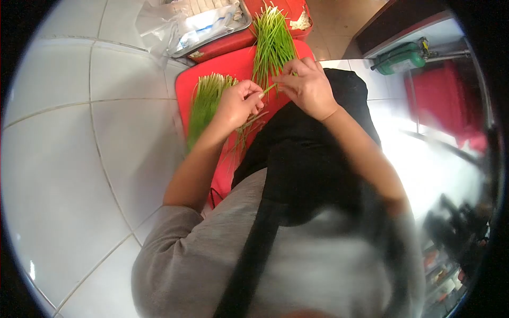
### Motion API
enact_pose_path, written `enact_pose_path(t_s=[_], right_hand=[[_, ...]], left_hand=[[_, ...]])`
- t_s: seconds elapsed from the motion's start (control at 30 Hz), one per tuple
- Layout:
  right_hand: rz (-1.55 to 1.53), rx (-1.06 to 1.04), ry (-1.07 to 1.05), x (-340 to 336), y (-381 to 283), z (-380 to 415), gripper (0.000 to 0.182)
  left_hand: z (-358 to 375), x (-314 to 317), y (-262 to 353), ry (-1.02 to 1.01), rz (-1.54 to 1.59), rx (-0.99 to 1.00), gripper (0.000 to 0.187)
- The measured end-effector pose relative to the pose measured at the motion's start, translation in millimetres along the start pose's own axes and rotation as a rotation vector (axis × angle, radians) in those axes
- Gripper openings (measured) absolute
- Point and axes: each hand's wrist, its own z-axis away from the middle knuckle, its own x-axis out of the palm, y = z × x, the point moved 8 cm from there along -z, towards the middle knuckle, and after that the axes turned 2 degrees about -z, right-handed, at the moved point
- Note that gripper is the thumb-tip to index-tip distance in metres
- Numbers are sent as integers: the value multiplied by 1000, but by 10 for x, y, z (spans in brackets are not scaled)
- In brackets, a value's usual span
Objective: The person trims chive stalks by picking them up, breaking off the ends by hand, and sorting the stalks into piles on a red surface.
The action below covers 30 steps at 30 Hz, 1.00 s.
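Between my two hands runs a short green piece of chive. My left hand is closed in a pinch on one end of it. The fingers of my right hand are bent together at its other end, and their tips are partly hidden. A thick bunch of chives lies beyond my hands, pale ends pointing away. Another bunch of chives lies left of my left hand. Thin loose stalks are scattered below that hand. All of these rest on a red surface.
Behind the red surface stands a metal tray with pale items and a plastic bag at its side. A white tiled wall is on the left. To the right are a green cylinder and a red-pink object.
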Motion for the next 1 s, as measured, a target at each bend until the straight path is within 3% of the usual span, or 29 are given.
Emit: enact_pose_path(t_s=[0.23, 0.47, 0.57, 0.67, 0.7, 0.8, 0.9, 1.0], right_hand=[[26, 0, -44, 115, -34, 18, 8], [-246, 291, 109, 210, 365, 74, 7], [-519, 734, 171, 299, 763, 233, 10], [-761, 830, -23, 637, 662, 248, 14], [-901, 574, -114, 784, 473, 175, 15], [-620, 372, -456, 923, -72, 161, 17], [-694, 473, -469, 911, 1, 159, 21], [-1050, 804, -229, 989, 255, 151, 24]], left_hand=[[159, -93, -40, -18, -63, -58, 11], [134, -191, -303, -185, 98, -194, 17], [107, -313, -350, -79, 274, -211, 18], [22, -523, -423, 13, 556, -196, 21], [-7, -584, -414, 29, 609, -187, 21], [-98, -711, -384, 48, 641, -158, 22], [-189, -716, -344, 52, 576, -141, 20], [-247, -398, -270, -25, 409, -112, 16]])
